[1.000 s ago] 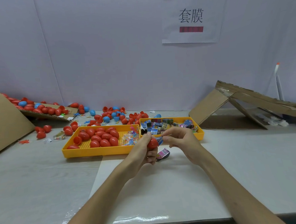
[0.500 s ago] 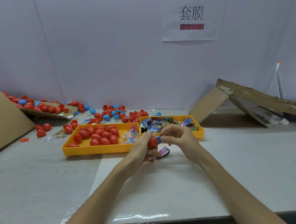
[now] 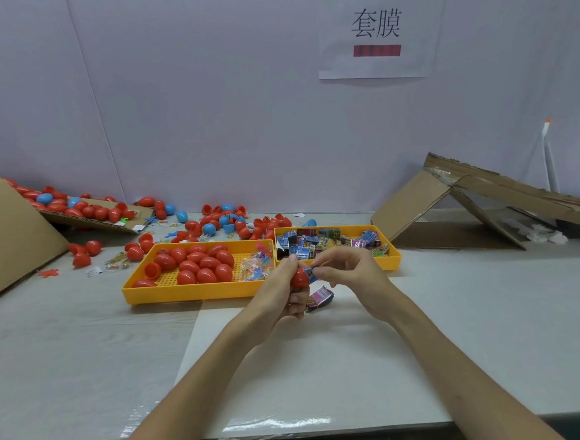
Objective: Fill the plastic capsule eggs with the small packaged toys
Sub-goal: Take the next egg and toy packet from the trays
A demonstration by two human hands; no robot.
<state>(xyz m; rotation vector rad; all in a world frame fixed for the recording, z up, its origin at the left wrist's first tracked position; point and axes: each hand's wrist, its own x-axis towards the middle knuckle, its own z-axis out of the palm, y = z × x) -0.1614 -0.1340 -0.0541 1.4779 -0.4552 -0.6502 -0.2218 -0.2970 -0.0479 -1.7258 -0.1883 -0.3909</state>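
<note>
Red plastic capsule egg (image 3: 299, 277) was gripped in the left hand (image 3: 281, 291), fingers curled round it, above the white sheet (image 3: 309, 362) at the middle of the table (image 3: 56, 339). The right hand (image 3: 352, 275) pinched a blue packaged toy (image 3: 310, 273) between thumb and fingertips, the packet touching the egg's right side. I could not tell whether it was partly inside. The 2 hands were close together, meeting at the egg, just in front of the trays.

A pink packet (image 3: 320, 296) sat just below the left hand's fingers. I could not tell whether it lay on the sheet or was held.

There were 2 yellow trays side by side behind the hands. The left tray (image 3: 190, 292) held a heap of closed red eggs (image 3: 199, 265), with 1 open half at its left end and a clear bag of small coloured pieces (image 3: 256, 268) at its right end. The right tray (image 3: 393, 257) held a jumble of small printed packets (image 3: 324, 243).

Loose red and blue eggs (image 3: 225, 221) were scattered along the back of the table by the wall, with more on a cardboard flap (image 3: 89, 218) at far left. Folded cardboard (image 3: 414, 204) leaned at the right. A paper sign (image 3: 376, 28) with 2 characters was on the wall.
</note>
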